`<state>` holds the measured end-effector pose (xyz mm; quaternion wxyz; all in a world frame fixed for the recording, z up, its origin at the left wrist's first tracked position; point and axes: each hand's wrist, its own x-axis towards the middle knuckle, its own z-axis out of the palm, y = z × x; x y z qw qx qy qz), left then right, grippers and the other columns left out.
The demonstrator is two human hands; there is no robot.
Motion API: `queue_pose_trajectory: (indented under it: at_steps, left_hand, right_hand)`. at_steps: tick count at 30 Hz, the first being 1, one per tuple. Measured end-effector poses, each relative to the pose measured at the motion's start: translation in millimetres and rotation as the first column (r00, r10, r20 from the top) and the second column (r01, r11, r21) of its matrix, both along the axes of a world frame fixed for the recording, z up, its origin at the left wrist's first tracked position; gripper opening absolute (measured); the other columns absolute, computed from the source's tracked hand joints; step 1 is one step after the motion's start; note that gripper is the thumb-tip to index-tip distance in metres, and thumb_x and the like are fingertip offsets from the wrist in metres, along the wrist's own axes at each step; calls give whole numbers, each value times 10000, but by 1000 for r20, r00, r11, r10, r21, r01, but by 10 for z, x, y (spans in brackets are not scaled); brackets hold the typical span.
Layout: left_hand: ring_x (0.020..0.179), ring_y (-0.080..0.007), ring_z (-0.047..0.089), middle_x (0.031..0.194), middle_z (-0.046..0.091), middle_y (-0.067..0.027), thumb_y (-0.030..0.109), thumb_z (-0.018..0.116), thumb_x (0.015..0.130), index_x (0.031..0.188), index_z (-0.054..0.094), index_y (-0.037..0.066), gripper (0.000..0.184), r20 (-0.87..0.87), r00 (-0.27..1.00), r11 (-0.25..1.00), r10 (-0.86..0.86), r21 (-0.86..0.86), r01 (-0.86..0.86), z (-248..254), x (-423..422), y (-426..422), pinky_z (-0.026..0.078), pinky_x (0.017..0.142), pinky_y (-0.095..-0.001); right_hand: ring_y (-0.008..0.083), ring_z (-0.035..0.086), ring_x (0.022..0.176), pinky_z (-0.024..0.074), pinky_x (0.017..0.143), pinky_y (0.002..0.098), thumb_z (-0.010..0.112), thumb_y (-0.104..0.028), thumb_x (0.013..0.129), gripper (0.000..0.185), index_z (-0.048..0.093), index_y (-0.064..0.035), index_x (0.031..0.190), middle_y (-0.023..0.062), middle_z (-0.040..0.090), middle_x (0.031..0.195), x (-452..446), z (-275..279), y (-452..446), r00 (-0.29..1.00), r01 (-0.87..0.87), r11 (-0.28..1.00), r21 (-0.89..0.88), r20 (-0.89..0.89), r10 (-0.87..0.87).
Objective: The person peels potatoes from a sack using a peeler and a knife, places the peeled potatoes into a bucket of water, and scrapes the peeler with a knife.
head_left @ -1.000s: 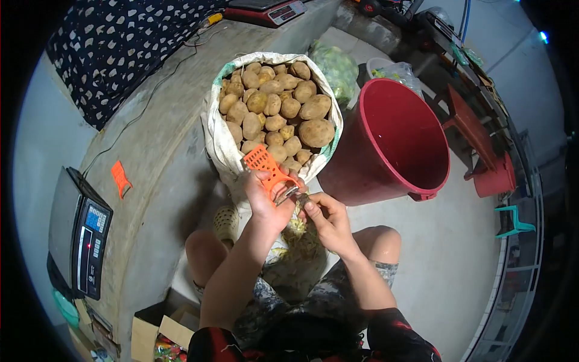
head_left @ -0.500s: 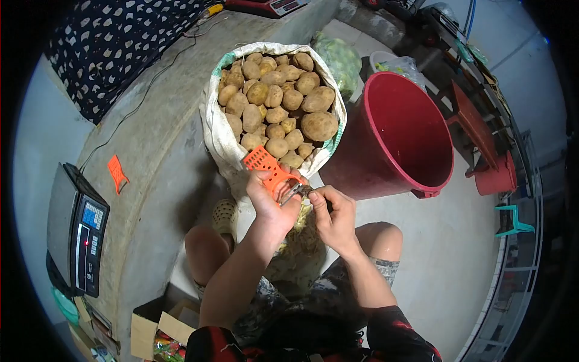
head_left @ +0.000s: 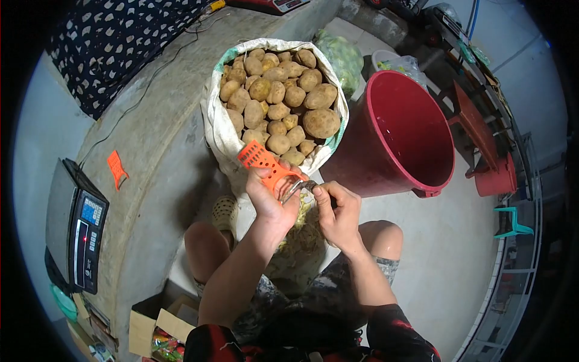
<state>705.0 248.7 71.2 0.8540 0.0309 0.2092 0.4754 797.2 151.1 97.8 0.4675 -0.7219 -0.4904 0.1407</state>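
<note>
My left hand (head_left: 270,196) is closed round an orange peeler (head_left: 272,170) with a perforated flat end and a metal blade. Close against the blade, my right hand (head_left: 339,216) pinches a small dark piece (head_left: 310,186), too small to make out clearly. Just beyond my hands stands a white sack (head_left: 221,127) filled with unpeeled potatoes (head_left: 321,123). Below my hands, between the legs, lie yellowish peelings (head_left: 301,232).
A tall red bin (head_left: 386,158) stands right of the sack. On the concrete ledge at left are a second orange peeler (head_left: 117,169) and a scale (head_left: 84,241). An open carton (head_left: 142,333) is at lower left; a bag of greens (head_left: 342,63) lies behind.
My right hand has moved slightly right and up, with the dark piece still at the blade. The sack and bin appear a little higher in view.
</note>
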Motion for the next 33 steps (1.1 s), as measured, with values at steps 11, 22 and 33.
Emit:
queue_pose_trajectory:
  at_steps: [11,22,33]
  left_hand:
    - [701,-238,530,782,567,-30,311,554,715,853,541,100,253,-7,1000,997,-22,-68,22,-2,14,6,436,700,-417]
    - [708,-239,526,774,568,-39,316,549,714,836,536,95,252,-46,998,992,40,-115,-46,30,15,-9,430,688,-406]
    - [663,-248,545,759,576,-42,305,540,713,838,544,101,239,-72,997,990,-23,-139,13,19,-8,0,440,654,-406]
  right_hand:
    - [313,598,577,454,539,375,655,-122,899,167,642,3,789,155,608,677,-93,-92,8,992,-56,990,126,117,41]
    - [334,631,631,493,578,383,664,-88,865,119,651,4,791,158,632,720,-60,-38,4,996,22,1000,8,87,-22]
    - [335,597,593,470,555,397,656,-85,869,132,643,11,780,170,604,678,-151,-132,0,979,-104,979,176,191,69]
